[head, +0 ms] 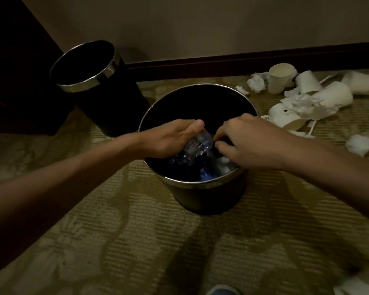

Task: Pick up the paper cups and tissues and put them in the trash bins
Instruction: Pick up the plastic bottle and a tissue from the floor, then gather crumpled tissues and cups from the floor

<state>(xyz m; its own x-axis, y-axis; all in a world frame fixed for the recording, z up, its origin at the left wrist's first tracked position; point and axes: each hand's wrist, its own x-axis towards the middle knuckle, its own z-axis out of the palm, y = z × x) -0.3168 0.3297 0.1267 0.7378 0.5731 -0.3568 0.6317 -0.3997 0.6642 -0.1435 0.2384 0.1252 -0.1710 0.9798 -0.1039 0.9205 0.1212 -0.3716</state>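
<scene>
A black trash bin with a chrome rim [200, 184] stands on the carpet in front of me. Over its mouth my left hand [170, 141] grips a crumpled clear plastic bottle [197, 146]. My right hand [249, 141] reaches in from the right, fingers curled at the bottle's end; what they pinch is hidden. White tissue [225, 165] and something blue lie inside the bin. A second, taller black bin [83, 81] stands at the back left, its inside dark. Several white paper cups [279, 78] and crumpled tissues [256, 81] lie scattered on the floor at the right.
A wall with a dark baseboard [243, 62] runs behind the bins. Dark furniture [13, 71] fills the left side. More tissue [360, 144] lies at the far right, a white cup [358, 286] at the bottom right corner, and a shoe tip [223, 290] at the bottom edge.
</scene>
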